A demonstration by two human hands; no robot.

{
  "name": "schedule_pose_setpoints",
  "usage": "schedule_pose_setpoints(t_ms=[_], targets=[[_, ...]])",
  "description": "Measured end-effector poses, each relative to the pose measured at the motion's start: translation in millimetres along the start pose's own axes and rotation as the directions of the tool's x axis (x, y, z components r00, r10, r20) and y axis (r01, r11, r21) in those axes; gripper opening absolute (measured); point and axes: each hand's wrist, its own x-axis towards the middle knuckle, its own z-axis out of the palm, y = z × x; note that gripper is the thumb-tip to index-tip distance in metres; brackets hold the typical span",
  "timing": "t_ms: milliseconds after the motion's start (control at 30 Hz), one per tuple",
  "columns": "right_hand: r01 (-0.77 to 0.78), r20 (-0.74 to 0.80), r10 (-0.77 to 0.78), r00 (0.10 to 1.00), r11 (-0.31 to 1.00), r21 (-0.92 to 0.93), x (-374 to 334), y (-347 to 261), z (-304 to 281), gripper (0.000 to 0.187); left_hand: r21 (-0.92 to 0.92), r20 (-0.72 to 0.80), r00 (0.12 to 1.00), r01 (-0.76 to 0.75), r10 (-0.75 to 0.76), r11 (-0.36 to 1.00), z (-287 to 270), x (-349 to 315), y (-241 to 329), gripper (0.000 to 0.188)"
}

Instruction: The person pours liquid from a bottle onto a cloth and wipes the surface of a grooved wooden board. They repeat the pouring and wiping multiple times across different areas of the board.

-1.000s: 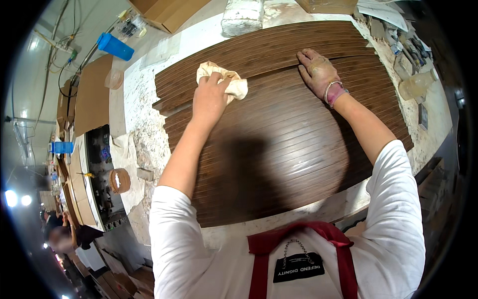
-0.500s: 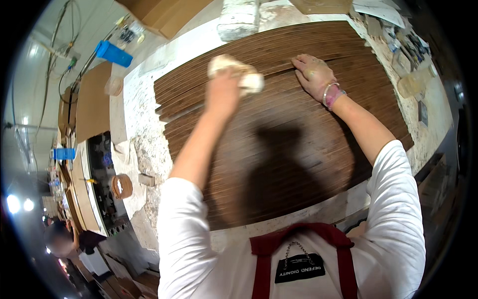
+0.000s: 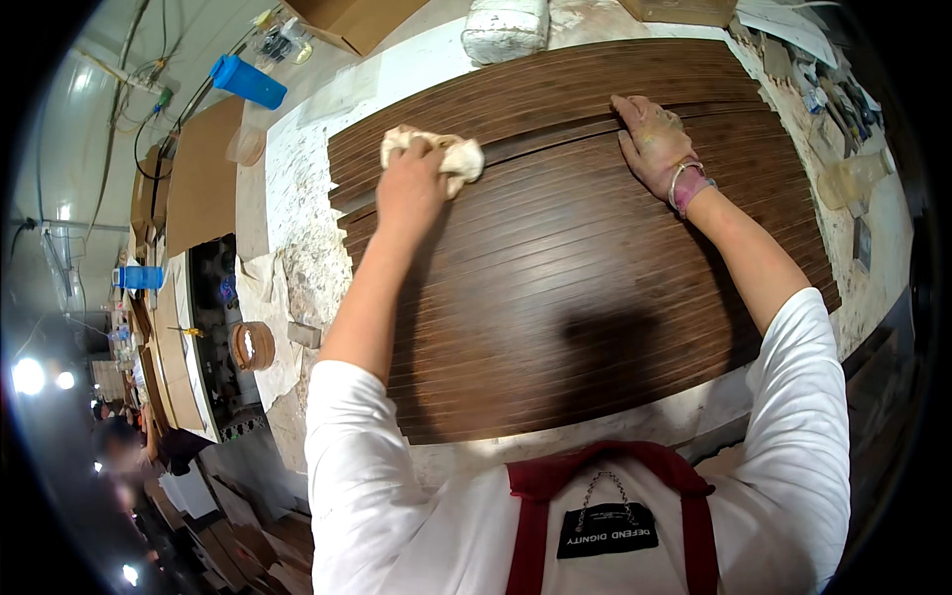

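Note:
Dark brown wooden slats [image 3: 555, 228], laid side by side, form a wide sheet on the worktable. A crumpled cream cloth [image 3: 461, 160] is in my left hand [image 3: 409, 188], pressed against the slats near their left end. My right hand [image 3: 654, 144] lies on the slats farther right, fingers stretched out and thumb a little apart, by a dark gap that runs across the sheet. That hand has stains on its back and a bracelet [image 3: 684, 183] at its wrist.
The paint-spattered table [image 3: 302, 188] shows around the slats. A white wrapped block [image 3: 505, 30] stands beyond the far edge. A blue cup [image 3: 248, 81] and a brown round container [image 3: 252, 345] are at left. Tools and a clear jar [image 3: 851, 180] crowd the right edge.
My left hand has slid the cloth leftward along the slats. My right hand stays at the gap with its fingers stretched. The whole view has shifted slightly.

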Motion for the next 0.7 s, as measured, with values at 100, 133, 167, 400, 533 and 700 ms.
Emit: schedule_pose_setpoints(t_ms=[100, 133, 167, 400, 533, 700], targets=[[0.007, -0.010, -0.008, 1.000, 0.999, -0.032, 0.5, 3.3, 2.6, 0.040, -0.031, -0.090, 0.995, -0.047, 0.044, 0.998, 12.7, 4.8, 18.1, 0.024], [-0.002, 0.028, 0.004, 1.000, 0.999, -0.053, -0.8, 7.7, 3.8, 0.042, -0.053, -0.096, 0.994, -0.056, 0.051, 0.997, 13.7, 4.6, 20.7, 0.024], [-0.011, 0.066, 0.016, 0.998, 0.997, -0.074, -0.7, 9.7, 5.1, 0.044, -0.075, -0.103, 0.993, -0.065, 0.057, 0.995, 12.8, 2.5, 19.9, 0.025], [-0.063, 0.083, 0.070, 0.994, 0.994, -0.087, -3.8, 4.2, 0.0, 0.044, 0.297, 0.204, 0.978, -0.010, -0.053, 0.955, -34.4, -49.9, -83.0, 0.031], [-0.051, 0.062, 0.055, 0.997, 0.996, -0.075, -0.7, 5.5, 6.2, 0.044, 0.262, 0.243, 0.962, 0.055, -0.121, 0.964, -41.9, -45.5, -70.8, 0.033], [-0.054, 0.085, 0.062, 0.994, 0.994, -0.093, -0.7, 4.8, 1.3, 0.044, -0.013, -0.074, 0.989, -0.128, 0.127, 0.992, 30.7, 4.9, 40.9, 0.027]])
